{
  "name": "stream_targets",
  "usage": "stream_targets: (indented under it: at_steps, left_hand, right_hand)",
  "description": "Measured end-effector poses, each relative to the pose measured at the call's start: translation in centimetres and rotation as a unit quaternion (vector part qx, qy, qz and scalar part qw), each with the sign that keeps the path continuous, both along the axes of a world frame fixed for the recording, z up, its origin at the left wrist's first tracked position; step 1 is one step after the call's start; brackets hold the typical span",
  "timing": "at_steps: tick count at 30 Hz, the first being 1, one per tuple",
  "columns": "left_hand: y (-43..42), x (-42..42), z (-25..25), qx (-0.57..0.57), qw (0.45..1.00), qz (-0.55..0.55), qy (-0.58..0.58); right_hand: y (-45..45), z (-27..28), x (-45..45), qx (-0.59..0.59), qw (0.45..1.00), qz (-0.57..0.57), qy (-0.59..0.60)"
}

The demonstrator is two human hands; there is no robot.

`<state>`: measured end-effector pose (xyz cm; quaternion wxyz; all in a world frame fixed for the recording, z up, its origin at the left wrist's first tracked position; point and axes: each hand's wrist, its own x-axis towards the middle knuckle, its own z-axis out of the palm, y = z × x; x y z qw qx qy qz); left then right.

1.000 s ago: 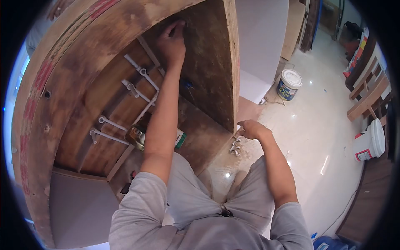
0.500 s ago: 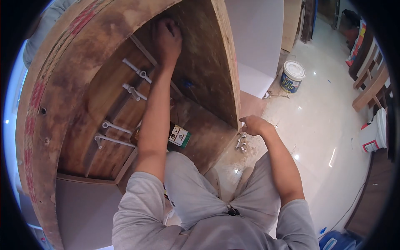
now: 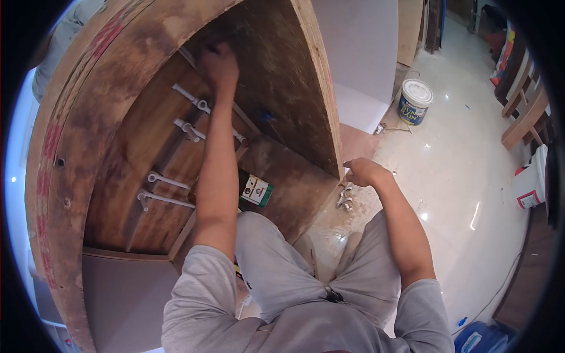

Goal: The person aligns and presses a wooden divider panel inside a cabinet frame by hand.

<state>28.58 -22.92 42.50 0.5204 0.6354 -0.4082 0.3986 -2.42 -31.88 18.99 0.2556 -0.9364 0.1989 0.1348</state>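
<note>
My left hand (image 3: 219,66) reaches deep into a curved wooden cabinet (image 3: 106,76), up in the shaded corner beside the upright wooden panel (image 3: 294,88). Its fingers are curled and blurred; whatever they hold is hidden. My right hand (image 3: 367,173) is at the lower front corner of that panel, its fingers bent against the edge. Below my left hand, several white plastic pipe fittings (image 3: 194,99) stick out from the cabinet's back board. A box with a white and green label (image 3: 255,190) lies on the cabinet floor beside my left forearm.
A paint tub with a white lid (image 3: 415,101) stands on the glossy tile floor (image 3: 453,159). Crumpled scraps (image 3: 345,198) lie by the panel's foot. At the right are a white bucket (image 3: 531,179) and a wooden frame (image 3: 527,117). A blue container (image 3: 485,338) sits at the lower right.
My left hand has shifted slightly left and down inside the cabinet. My right hand stays at the panel's edge, its index finger less stretched out. The whole view has shifted slightly.
</note>
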Motion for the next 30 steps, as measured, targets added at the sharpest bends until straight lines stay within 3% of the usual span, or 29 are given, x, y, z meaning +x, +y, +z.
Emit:
stream_targets:
  at_steps: [1, 4, 7, 13, 19, 22, 28, 30]
  left_hand:
    - [0.3, 0.6, 0.1, -0.002, 0.999, 0.028, 0.026]
    - [2.0, -0.5, 0.2, -0.095, 0.952, -0.179, 0.23]
    - [2.8, -1.7, 0.5, -0.058, 0.926, -0.239, 0.285]
    - [1.1, -4.8, 0.9, -0.009, 0.962, -0.204, 0.183]
    - [-0.4, -5.5, -0.3, -0.06, 0.936, -0.308, 0.16]
    - [-1.0, -5.8, -0.7, -0.048, 0.949, -0.238, 0.201]
    - [-2.0, -5.3, -0.8, -0.058, 0.956, -0.198, 0.207]
    - [-2.0, -5.2, -0.9, -0.012, 0.99, -0.109, 0.092]
  right_hand:
    - [0.0, 0.1, 0.1, 0.0, 1.0, 0.0, 0.001]
    - [0.2, 0.0, 0.4, -0.006, 1.0, 0.006, -0.001]
    - [0.4, 0.6, 0.8, 0.007, 1.0, 0.022, 0.003]
    - [0.5, -0.2, 0.8, -0.003, 1.0, 0.018, -0.018]
    - [0.4, 0.1, 0.8, -0.003, 1.0, 0.018, 0.0]
    - [0.5, 0.2, 0.7, 0.006, 1.0, 0.0, -0.006]
    - [0.5, 0.1, 0.7, -0.007, 1.0, 0.013, -0.002]
    - [0.5, 0.2, 0.6, -0.005, 1.0, 0.012, 0.0]
